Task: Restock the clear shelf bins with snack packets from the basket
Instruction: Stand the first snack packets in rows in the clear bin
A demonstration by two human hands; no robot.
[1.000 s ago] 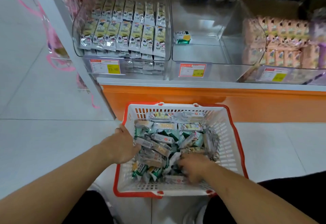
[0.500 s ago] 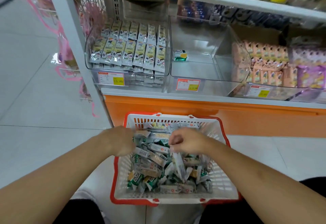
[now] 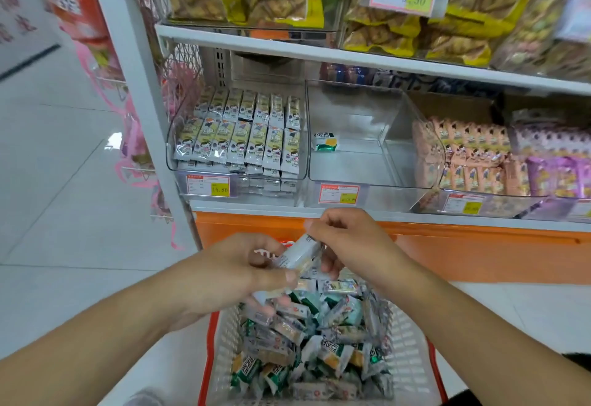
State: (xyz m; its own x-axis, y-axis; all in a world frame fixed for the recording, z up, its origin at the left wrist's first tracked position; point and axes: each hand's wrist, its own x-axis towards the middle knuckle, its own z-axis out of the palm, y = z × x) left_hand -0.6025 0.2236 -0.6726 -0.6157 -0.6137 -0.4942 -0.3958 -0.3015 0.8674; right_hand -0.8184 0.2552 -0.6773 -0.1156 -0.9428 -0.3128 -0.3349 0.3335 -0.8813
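Observation:
A white basket with a red rim [image 3: 412, 357] stands on the floor below me, full of small green and white snack packets [image 3: 323, 348]. Both hands are raised above its far end. My left hand [image 3: 230, 274] and my right hand [image 3: 348, 239] together hold a small bunch of white packets [image 3: 299, 255] between their fingers. Straight ahead, the middle clear bin [image 3: 377, 178] holds just one green packet [image 3: 324, 142]. The clear bin to its left [image 3: 174, 162] is packed with rows of yellow and white packets.
A clear bin of pink packets [image 3: 463, 156] and purple packets [image 3: 556, 175] sits to the right. Large yellow snack bags [image 3: 415, 31] fill the upper shelf. An orange plinth [image 3: 479, 252] runs beneath the bins. A white shelf upright [image 3: 144, 101] stands left, with tiled floor beyond.
Both hands have lifted out of the basket with packets and come together above its far end. The view has tilted up, bringing the upper shelf into sight.

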